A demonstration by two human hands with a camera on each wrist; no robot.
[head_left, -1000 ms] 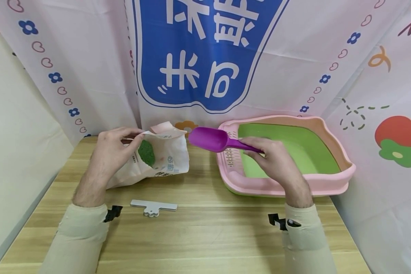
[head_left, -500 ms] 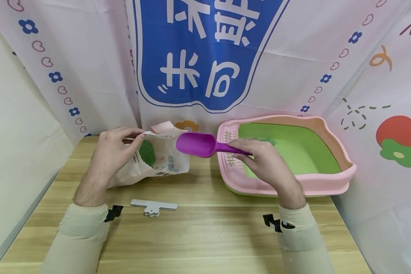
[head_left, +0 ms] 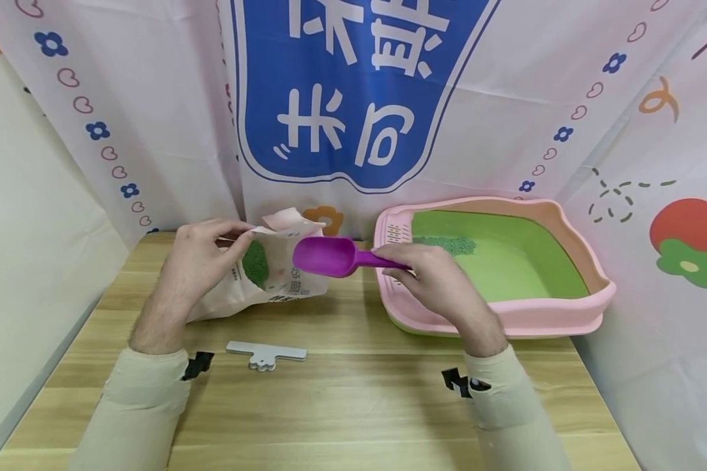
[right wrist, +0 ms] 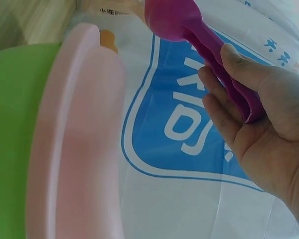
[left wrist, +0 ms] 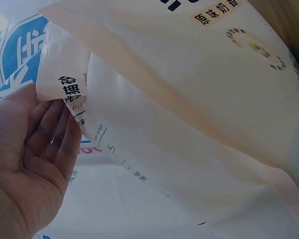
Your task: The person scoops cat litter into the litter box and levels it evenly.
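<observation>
My left hand [head_left: 206, 252] pinches the upper edge of a white bag of cat litter [head_left: 291, 261], which lies with its mouth facing right. Green granules [head_left: 255, 265] show inside the mouth. In the left wrist view, the thumb and fingers [left wrist: 57, 132] hold the bag's printed edge. My right hand [head_left: 433, 278] grips the handle of a purple scoop [head_left: 325, 256], whose bowl looks empty and overlaps the bag's right side in the head view. Below the right wrist stands a pink and green litter box [head_left: 542, 320], with a patch of green litter [head_left: 450, 245] at its back left.
A white bag clip [head_left: 265, 354] lies on the wooden table [head_left: 353, 405] in front of the bag. Behind the table hangs a printed cloth [head_left: 353, 150], close to the backs of the bag and the litter box.
My right hand has carried the scoop left from the litter box toward the bag, uncovering the green litter patch in the box. The left hand stays on the bag's edge.
</observation>
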